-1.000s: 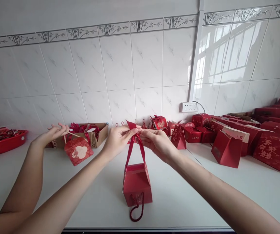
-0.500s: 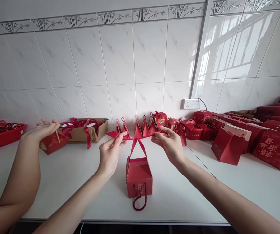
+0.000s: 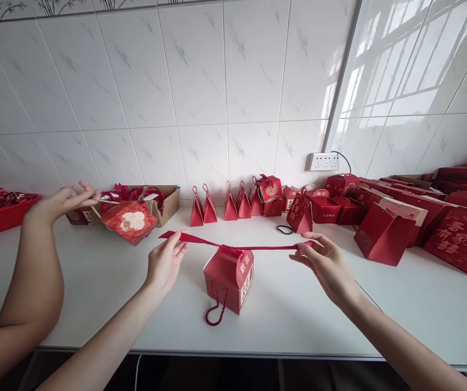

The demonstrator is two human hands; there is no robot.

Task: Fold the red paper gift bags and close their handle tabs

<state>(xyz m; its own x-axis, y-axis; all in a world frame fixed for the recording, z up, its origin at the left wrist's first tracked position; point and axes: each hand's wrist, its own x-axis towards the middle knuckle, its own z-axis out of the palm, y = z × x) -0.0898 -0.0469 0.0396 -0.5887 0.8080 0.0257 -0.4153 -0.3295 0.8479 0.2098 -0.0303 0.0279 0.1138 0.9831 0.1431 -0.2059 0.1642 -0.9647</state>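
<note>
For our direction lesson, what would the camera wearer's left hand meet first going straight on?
Beyond the ribbon it holds, the left hand would probably meet the leftmost pointed red box standing behind, though depth is unclear.

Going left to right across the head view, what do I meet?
Red basin, co-worker's hand, flower-print box, the person's left hand, red box with ribbon, right hand, large lettered box.
</note>
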